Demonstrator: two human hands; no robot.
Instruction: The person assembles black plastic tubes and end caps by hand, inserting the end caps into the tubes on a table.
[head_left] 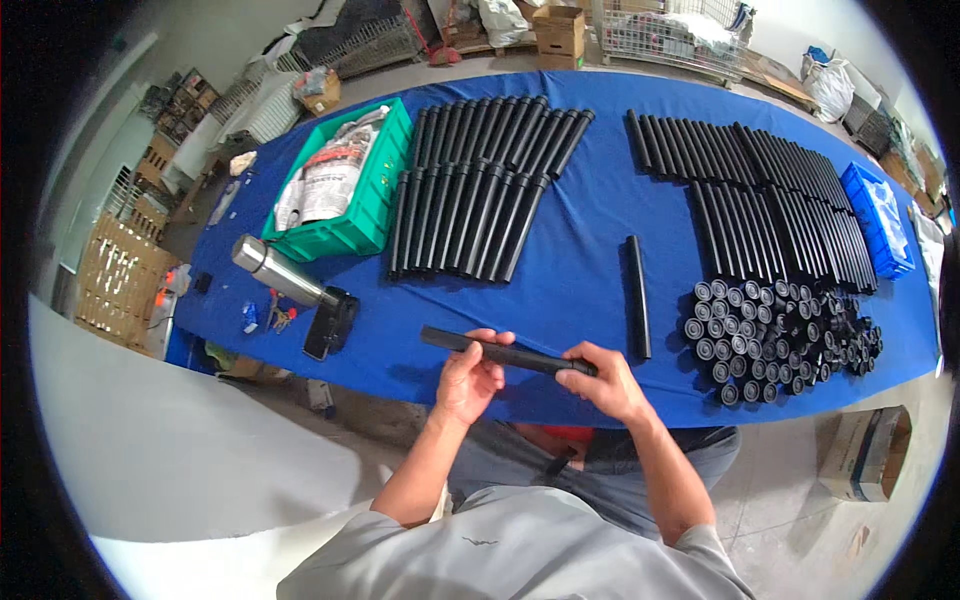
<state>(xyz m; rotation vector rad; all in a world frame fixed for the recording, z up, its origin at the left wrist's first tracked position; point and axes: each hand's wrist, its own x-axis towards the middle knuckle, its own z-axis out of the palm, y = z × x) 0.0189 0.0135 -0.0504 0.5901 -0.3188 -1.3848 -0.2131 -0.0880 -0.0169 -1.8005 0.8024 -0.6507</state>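
Observation:
A black tube [505, 354] lies across both my hands above the front edge of the blue-covered table. My left hand [470, 380] grips it near the middle, thumb on top and fingers beneath. Around its right end, where a wider cap-like piece shows in part, my right hand [606, 380] is closed. A single black tube [638, 300] rests on the cloth just beyond my right hand. To its right sits a cluster of round black caps [740, 340], with rows of plain black tubes [770, 200] behind them. Black tubes with wider collars [470, 200] lie in rows at centre left.
A green crate [385, 190] with newspaper stands at the left, beside a steel flask [280, 272] and a dark phone-like object [328, 325]. A blue basket [880, 220] stands at the table's right end. Below it, a cardboard box [860, 455] is on the floor.

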